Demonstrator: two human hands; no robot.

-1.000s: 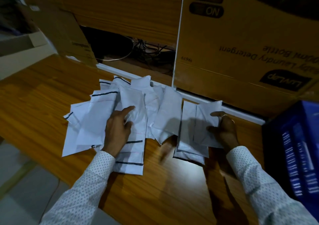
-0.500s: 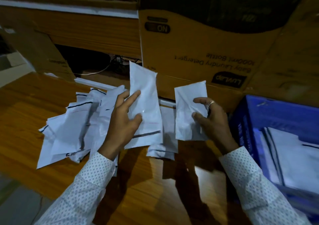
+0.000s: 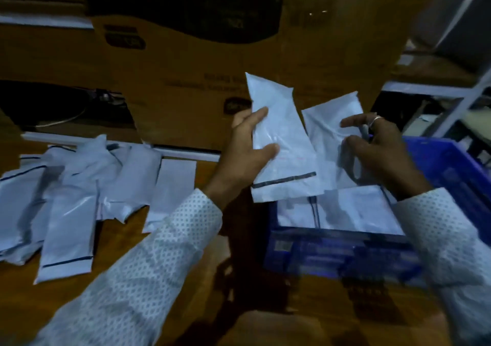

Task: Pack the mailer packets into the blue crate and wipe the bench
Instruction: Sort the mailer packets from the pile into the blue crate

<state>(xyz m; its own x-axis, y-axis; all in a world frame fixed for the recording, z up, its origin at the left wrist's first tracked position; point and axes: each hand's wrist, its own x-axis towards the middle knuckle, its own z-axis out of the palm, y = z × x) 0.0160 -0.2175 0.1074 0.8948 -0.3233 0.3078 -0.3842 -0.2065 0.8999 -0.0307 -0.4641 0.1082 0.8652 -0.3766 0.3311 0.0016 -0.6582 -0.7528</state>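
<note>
Above the blue crate [image 3: 449, 170], the left hand [image 3: 245, 149] and right hand [image 3: 382, 151] are each gripping a white mailer packet [image 3: 279, 138]; the cardboard box [image 3: 186, 80] print is blurring beyond reading.

Stockroom (packing area), stacked cardboard cartons [image 3: 186, 61], metal shelving [image 3: 462, 98]

Loose packets [image 3: 79, 199] lie left on the bench [image 3: 164, 252]; the crate [image 3: 438, 175] right holds others.

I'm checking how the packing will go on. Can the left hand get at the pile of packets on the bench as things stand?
Probably not right away: the left hand grips a packet over the blue crate. The pile of packets lies uncovered on the bench, so nothing else blocks it.
</note>
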